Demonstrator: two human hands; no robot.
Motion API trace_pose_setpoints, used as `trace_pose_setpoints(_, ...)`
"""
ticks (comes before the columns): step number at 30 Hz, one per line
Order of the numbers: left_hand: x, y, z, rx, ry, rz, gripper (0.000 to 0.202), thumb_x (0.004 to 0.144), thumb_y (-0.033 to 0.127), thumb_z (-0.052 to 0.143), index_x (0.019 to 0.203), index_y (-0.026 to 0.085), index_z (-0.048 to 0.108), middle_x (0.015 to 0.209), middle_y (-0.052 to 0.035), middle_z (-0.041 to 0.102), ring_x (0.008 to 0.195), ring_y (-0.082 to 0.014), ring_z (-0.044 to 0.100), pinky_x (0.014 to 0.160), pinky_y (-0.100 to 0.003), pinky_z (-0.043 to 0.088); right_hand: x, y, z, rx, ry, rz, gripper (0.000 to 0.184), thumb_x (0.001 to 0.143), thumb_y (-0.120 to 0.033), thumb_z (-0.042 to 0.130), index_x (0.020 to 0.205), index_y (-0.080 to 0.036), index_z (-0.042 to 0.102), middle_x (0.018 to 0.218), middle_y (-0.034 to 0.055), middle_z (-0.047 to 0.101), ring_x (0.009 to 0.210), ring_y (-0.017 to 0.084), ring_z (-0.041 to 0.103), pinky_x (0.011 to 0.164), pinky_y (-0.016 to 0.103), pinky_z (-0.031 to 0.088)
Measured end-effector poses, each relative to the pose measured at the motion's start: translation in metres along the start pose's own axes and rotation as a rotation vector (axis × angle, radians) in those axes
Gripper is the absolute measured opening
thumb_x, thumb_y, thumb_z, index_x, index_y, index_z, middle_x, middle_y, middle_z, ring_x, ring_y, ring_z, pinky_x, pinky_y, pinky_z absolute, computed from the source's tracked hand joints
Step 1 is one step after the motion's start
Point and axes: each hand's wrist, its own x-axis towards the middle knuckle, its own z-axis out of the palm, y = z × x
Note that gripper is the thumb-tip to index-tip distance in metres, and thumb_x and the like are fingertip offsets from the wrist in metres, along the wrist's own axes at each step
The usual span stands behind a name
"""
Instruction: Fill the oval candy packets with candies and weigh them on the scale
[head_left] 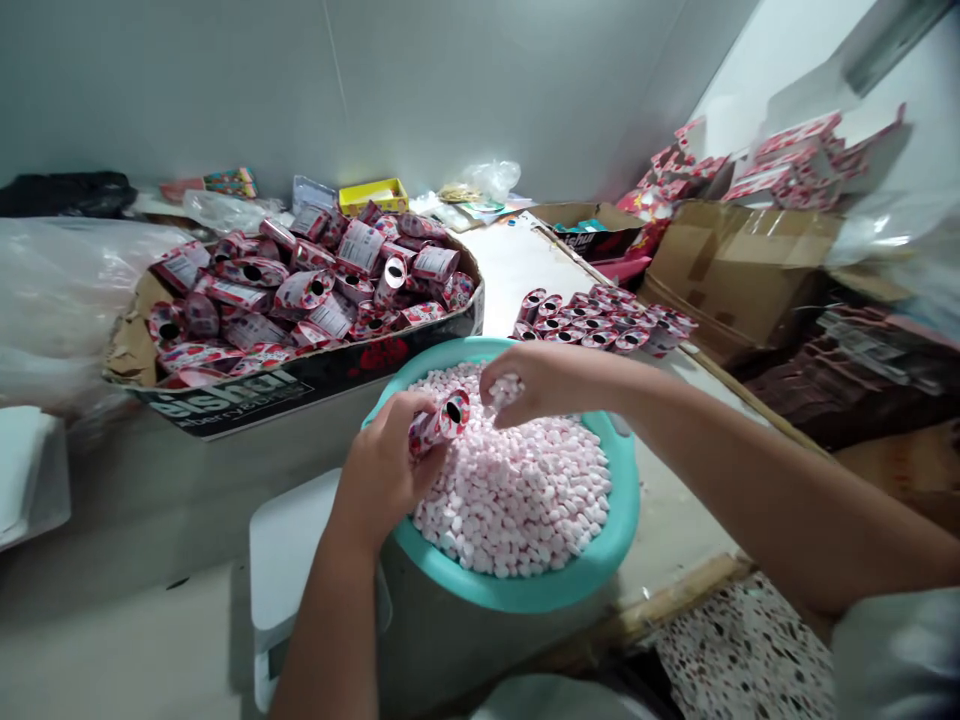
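My left hand [386, 468] is wrapped round a small red-and-white printed packet [439, 423], its open mouth turned toward my right hand. My right hand [536, 382] is cupped, fingers closed on several small pink-and-white candies right beside that mouth. Both hands hover over a teal basin [525, 590] heaped with the same pink-and-white candies [517, 490]. Beyond the basin, a row of open packets [604, 320] lies on the table.
A low cardboard tray [247, 395] piled with the same packets sits at the back left. Cardboard boxes [739, 265] and flat printed packaging stand at the right. A clear plastic bag [60, 300] lies far left. A white stool [289, 560] stands under the basin's left side.
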Motion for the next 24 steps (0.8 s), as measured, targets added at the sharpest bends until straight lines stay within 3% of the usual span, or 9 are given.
trace_pose_setpoints(4,-0.001,0.006,0.004,-0.023,0.036,0.041,0.043,0.085,0.017,0.069,0.123,0.028,0.051,0.116,-0.0029,0.065,0.105,-0.0207,0.067,0.087,-0.030,0.053,0.004,-0.020,-0.018,-0.142,0.003,0.036,0.044,0.071,-0.037,0.083,0.112,-0.022,0.077,0.087,0.0011,0.073,0.071,0.013,0.058,0.062,0.025,0.036)
trace_pose_setpoints(9,-0.001,0.012,0.006,-0.007,-0.031,0.061,0.040,0.087,0.018,0.067,0.122,0.026,0.050,0.117,-0.0063,0.062,0.108,-0.0241,0.064,0.086,-0.033,0.053,0.005,-0.043,-0.016,-0.150,-0.048,-0.027,0.035,0.073,-0.037,0.080,0.102,-0.019,0.075,0.077,-0.0008,0.069,0.063,0.010,0.051,0.057,0.025,0.032)
trace_pose_setpoints(13,-0.002,0.011,0.005,-0.042,-0.074,0.002,0.041,0.088,0.022,0.067,0.124,0.024,0.048,0.117,-0.0076,0.062,0.104,-0.0250,0.065,0.086,-0.036,0.054,0.004,-0.049,-0.013,-0.109,-0.011,0.075,0.043,0.071,-0.042,0.082,0.108,-0.021,0.074,0.078,-0.0009,0.068,0.064,0.011,0.052,0.058,0.025,0.032)
trace_pose_setpoints(16,-0.002,0.011,0.005,-0.055,-0.098,-0.060,0.040,0.089,0.023,0.067,0.124,0.024,0.048,0.117,-0.0079,0.062,0.104,-0.0254,0.065,0.085,-0.037,0.054,0.003,-0.051,-0.009,-0.074,0.072,0.134,0.049,0.070,-0.044,0.083,0.112,-0.023,0.073,0.080,-0.0007,0.068,0.067,0.012,0.055,0.060,0.025,0.033)
trace_pose_setpoints(20,-0.001,0.013,0.003,-0.100,-0.109,-0.091,0.036,0.091,0.026,0.067,0.122,0.024,0.049,0.115,-0.0073,0.063,0.103,-0.0243,0.065,0.086,-0.036,0.053,-0.012,-0.046,-0.001,-0.007,0.103,0.075,0.041,0.078,-0.047,0.076,0.110,-0.021,0.072,0.091,0.0022,0.071,0.074,0.014,0.058,0.064,0.026,0.038)
trace_pose_setpoints(24,-0.001,0.014,0.003,-0.104,-0.109,-0.105,0.031,0.094,0.030,0.065,0.121,0.024,0.049,0.114,-0.0072,0.063,0.103,-0.0233,0.065,0.087,-0.035,0.053,-0.038,-0.016,0.014,0.189,0.221,0.026,0.049,0.087,-0.056,0.065,0.124,-0.024,0.068,0.118,0.0067,0.071,0.101,0.022,0.066,0.082,0.031,0.051)
